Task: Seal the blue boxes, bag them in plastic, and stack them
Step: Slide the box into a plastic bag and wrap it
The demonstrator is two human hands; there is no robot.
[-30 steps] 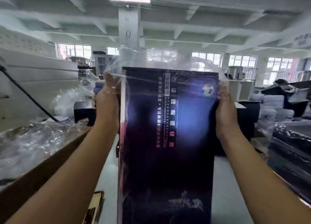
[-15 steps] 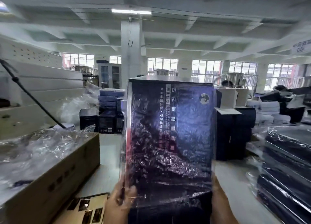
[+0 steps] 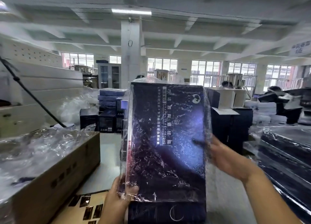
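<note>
A tall dark blue box (image 3: 168,139) stands upright in front of me, held above the table. A clear plastic bag (image 3: 168,196) covers it from the top down to near its bottom; the lowest strip of the box is bare. My left hand (image 3: 120,197) pinches the bag's edge and the box at the lower left corner. My right hand (image 3: 225,158) rests against the box's right side, fingers spread along the plastic. A stack of bagged blue boxes (image 3: 284,156) lies at the right.
A cardboard carton (image 3: 55,176) filled with loose plastic bags sits at my left. A sheet of stickers (image 3: 87,208) lies on the white table (image 3: 107,169) below. More dark boxes (image 3: 230,124) and blue stacks (image 3: 109,99) stand behind. People work at the far right.
The bag has been drawn down over the box from its top to near its bottom. My right hand has risen from the bottom edge to the middle of the right side.
</note>
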